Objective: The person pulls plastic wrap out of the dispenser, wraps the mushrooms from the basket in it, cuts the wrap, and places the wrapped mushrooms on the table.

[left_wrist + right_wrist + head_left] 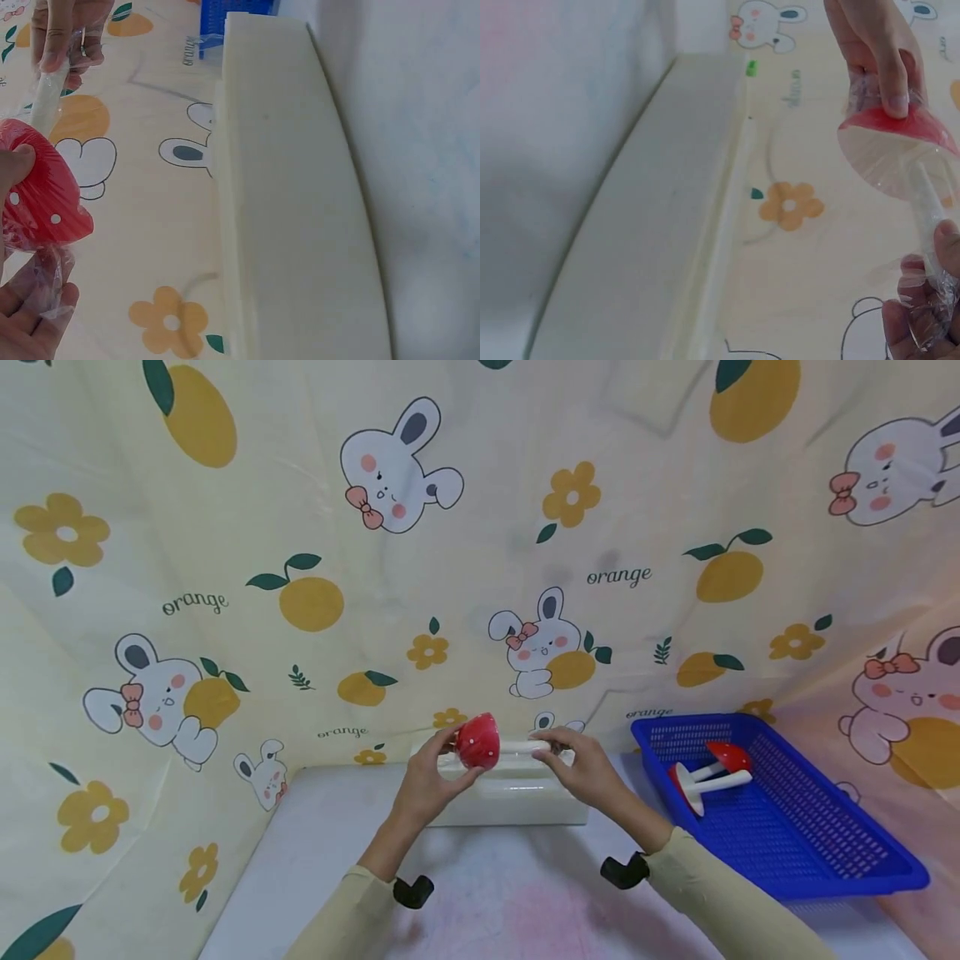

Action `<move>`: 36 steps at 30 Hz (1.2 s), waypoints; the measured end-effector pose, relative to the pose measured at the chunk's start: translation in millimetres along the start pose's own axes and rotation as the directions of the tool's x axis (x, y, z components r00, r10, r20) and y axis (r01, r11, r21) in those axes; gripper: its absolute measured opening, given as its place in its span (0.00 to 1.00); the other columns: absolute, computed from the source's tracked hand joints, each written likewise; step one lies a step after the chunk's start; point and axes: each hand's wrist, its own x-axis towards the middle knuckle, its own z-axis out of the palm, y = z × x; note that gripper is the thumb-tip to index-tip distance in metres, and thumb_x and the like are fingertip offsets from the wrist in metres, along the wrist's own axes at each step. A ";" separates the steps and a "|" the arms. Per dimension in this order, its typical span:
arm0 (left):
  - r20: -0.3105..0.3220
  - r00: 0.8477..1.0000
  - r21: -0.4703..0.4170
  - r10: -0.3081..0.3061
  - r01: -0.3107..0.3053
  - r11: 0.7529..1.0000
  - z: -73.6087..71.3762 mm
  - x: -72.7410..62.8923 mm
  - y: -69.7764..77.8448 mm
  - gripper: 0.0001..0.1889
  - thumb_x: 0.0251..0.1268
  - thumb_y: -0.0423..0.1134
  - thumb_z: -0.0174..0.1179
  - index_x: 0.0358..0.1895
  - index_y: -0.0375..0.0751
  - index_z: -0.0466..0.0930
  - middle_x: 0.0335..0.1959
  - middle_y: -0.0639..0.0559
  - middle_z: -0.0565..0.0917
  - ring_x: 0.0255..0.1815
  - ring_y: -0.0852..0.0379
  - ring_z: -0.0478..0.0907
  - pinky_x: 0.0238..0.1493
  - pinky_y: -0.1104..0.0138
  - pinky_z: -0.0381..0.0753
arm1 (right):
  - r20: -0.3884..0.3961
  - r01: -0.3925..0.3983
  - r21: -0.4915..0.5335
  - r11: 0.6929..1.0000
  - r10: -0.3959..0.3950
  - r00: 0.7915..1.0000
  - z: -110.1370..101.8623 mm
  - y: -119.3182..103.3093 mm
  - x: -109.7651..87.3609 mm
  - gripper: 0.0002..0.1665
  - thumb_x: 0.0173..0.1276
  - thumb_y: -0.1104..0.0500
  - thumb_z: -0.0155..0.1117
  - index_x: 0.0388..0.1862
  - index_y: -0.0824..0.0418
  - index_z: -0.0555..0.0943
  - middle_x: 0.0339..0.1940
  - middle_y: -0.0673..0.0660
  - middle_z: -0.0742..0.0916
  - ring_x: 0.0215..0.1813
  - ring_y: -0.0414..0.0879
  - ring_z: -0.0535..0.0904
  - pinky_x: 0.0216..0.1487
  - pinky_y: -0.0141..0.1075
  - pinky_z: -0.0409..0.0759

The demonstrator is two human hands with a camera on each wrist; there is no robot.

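Shows, at centre, a film-wrapped mushroom (489,746) pinched by red cap (477,742) in left hand (433,777) and by stem (517,747) in right hand (587,768), likely to steady both ends. At right, shows two similar mushrooms (729,757) (720,783) in a blue basket (817,843).

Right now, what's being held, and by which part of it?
A wrapped, red-capped mushroom: the left hand grips its cap, the right hand its stem.

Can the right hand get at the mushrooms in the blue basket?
Not yet, I'd say: the right hand holds a wrapped mushroom by the stem. The way itself looks free: blue basket open-topped on that side, two mushrooms in sight.
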 end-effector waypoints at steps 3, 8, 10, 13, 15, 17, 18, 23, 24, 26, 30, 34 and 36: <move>-0.013 1.000 -0.002 0.017 -0.017 1.000 -1.7 2.7 2.0 0.43 0.57 0.44 0.84 0.76 0.47 0.73 0.68 0.51 0.83 0.62 0.50 0.82 0.60 0.53 0.87 | -0.005 -0.018 0.003 1.000 0.018 1.000 -3.2 -3.2 1.9 0.18 0.74 0.58 0.74 0.62 0.57 0.88 0.45 0.50 0.91 0.46 0.47 0.84 0.57 0.50 0.87; -0.017 0.999 -0.010 0.029 -0.029 1.000 -5.3 7.5 6.9 0.44 0.57 0.42 0.84 0.77 0.47 0.72 0.67 0.49 0.83 0.63 0.49 0.82 0.61 0.50 0.87 | -0.017 -0.015 0.011 1.000 0.016 1.000 -8.1 -6.9 5.5 0.19 0.75 0.58 0.74 0.62 0.57 0.88 0.46 0.51 0.91 0.48 0.48 0.84 0.60 0.54 0.87; -0.018 0.999 -0.006 0.032 -0.032 0.999 -6.8 8.7 8.8 0.43 0.57 0.41 0.84 0.77 0.48 0.72 0.67 0.49 0.83 0.63 0.48 0.82 0.62 0.50 0.87 | -0.019 -0.002 0.011 1.000 0.003 1.000 -9.5 -8.2 6.9 0.19 0.75 0.58 0.74 0.63 0.58 0.87 0.46 0.51 0.91 0.48 0.48 0.84 0.59 0.54 0.87; -0.025 0.999 -0.008 0.041 -0.042 0.999 -8.9 10.0 11.6 0.43 0.57 0.41 0.84 0.77 0.48 0.72 0.67 0.49 0.83 0.63 0.48 0.82 0.62 0.50 0.86 | -0.021 0.010 0.016 1.000 -0.010 1.000 -11.3 -10.7 8.1 0.18 0.75 0.59 0.74 0.62 0.57 0.88 0.45 0.50 0.91 0.48 0.48 0.84 0.58 0.53 0.87; -0.028 0.998 -0.006 0.049 -0.049 0.999 -10.1 10.6 13.2 0.43 0.57 0.40 0.84 0.77 0.48 0.72 0.68 0.49 0.83 0.63 0.48 0.82 0.62 0.50 0.86 | -0.025 0.018 0.016 1.000 -0.018 1.000 -12.5 -11.9 8.4 0.18 0.75 0.59 0.74 0.61 0.57 0.88 0.46 0.51 0.91 0.48 0.47 0.84 0.57 0.52 0.88; -0.033 0.998 -0.004 0.056 -0.056 0.998 -11.3 11.5 14.9 0.44 0.57 0.40 0.84 0.77 0.49 0.72 0.68 0.50 0.82 0.63 0.48 0.81 0.62 0.50 0.86 | -0.031 0.028 0.010 1.000 -0.028 0.999 -13.4 -12.8 9.2 0.17 0.74 0.59 0.74 0.61 0.57 0.88 0.48 0.52 0.91 0.48 0.47 0.84 0.57 0.49 0.88; -0.036 0.997 0.002 0.062 -0.062 0.998 -12.1 12.0 15.9 0.44 0.56 0.40 0.84 0.77 0.49 0.72 0.68 0.50 0.82 0.63 0.49 0.81 0.62 0.51 0.87 | -0.033 0.034 0.007 0.999 -0.034 0.999 -14.0 -13.3 9.7 0.17 0.74 0.59 0.74 0.61 0.57 0.88 0.49 0.53 0.91 0.48 0.47 0.84 0.56 0.47 0.88; -0.044 0.996 0.018 0.077 -0.076 0.997 -15.7 14.4 19.1 0.45 0.55 0.40 0.85 0.77 0.49 0.72 0.69 0.50 0.82 0.64 0.49 0.81 0.61 0.51 0.87 | -0.044 0.054 0.004 0.999 -0.054 0.998 -17.1 -17.1 11.8 0.18 0.74 0.59 0.74 0.61 0.58 0.88 0.51 0.54 0.92 0.48 0.47 0.84 0.55 0.38 0.87; -0.041 0.996 0.020 0.079 -0.078 0.997 -16.7 14.8 19.8 0.45 0.54 0.40 0.85 0.77 0.49 0.72 0.69 0.50 0.82 0.65 0.49 0.81 0.61 0.51 0.87 | -0.044 0.056 0.006 0.998 -0.056 0.997 -17.8 -18.2 11.9 0.18 0.74 0.60 0.74 0.61 0.58 0.88 0.51 0.54 0.92 0.48 0.46 0.83 0.54 0.37 0.87; -0.037 0.996 0.020 0.077 -0.077 0.997 -18.9 15.4 21.9 0.45 0.54 0.39 0.85 0.77 0.48 0.72 0.69 0.50 0.82 0.65 0.49 0.81 0.62 0.51 0.87 | -0.046 0.062 0.009 0.998 -0.062 0.997 -19.1 -20.0 12.1 0.18 0.74 0.60 0.74 0.61 0.58 0.88 0.49 0.53 0.91 0.47 0.46 0.83 0.53 0.37 0.87; -0.029 0.997 0.029 0.074 -0.073 0.997 -22.6 15.4 26.1 0.45 0.55 0.39 0.84 0.77 0.48 0.72 0.68 0.50 0.82 0.65 0.49 0.81 0.63 0.53 0.86 | -0.052 0.058 0.022 0.998 -0.057 0.997 -20.3 -22.8 11.7 0.19 0.74 0.60 0.74 0.62 0.57 0.88 0.48 0.51 0.91 0.46 0.46 0.82 0.52 0.35 0.87; -0.020 0.997 0.034 0.074 -0.073 0.997 -25.1 10.1 29.3 0.45 0.54 0.41 0.85 0.76 0.48 0.72 0.67 0.50 0.83 0.63 0.51 0.82 0.61 0.55 0.87 | -0.065 0.051 0.036 0.998 -0.048 0.997 -20.3 -24.1 7.7 0.23 0.74 0.58 0.75 0.66 0.54 0.86 0.52 0.51 0.91 0.49 0.46 0.85 0.56 0.39 0.88; -0.013 0.997 0.036 0.077 -0.077 0.996 -26.2 5.5 30.8 0.45 0.53 0.42 0.85 0.76 0.48 0.73 0.66 0.51 0.84 0.63 0.51 0.83 0.60 0.55 0.88 | -0.073 0.056 0.045 0.997 -0.053 0.996 -19.9 -24.2 3.7 0.24 0.73 0.57 0.76 0.67 0.55 0.85 0.55 0.53 0.91 0.52 0.48 0.87 0.59 0.46 0.88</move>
